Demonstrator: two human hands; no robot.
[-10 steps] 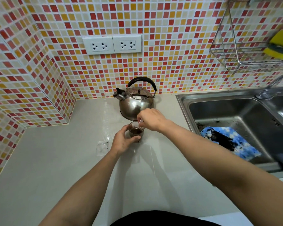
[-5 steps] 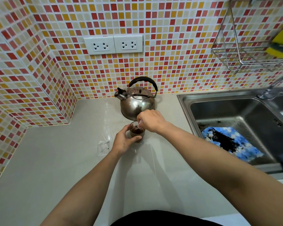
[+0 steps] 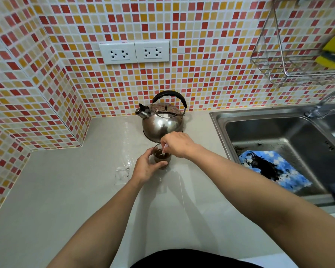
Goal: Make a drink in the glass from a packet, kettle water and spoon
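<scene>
While the left hand [image 3: 146, 167] stayed wrapped around the glass [image 3: 162, 157] on the bench [image 3: 66, 190] before the kettle [image 3: 162, 122], the right hand [image 3: 177, 144] kept pinching the spoon [image 3: 164, 149], its tip in the dark drink, barely shifted. An empty packet [image 3: 121, 175] lay just left.

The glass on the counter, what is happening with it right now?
A person is stirring a drink. The left hand grips the glass, which stands on the counter and holds dark brown liquid. The right hand holds a spoon dipped into it. The steel kettle stands just behind, and a clear empty packet lies left of the glass.
</scene>
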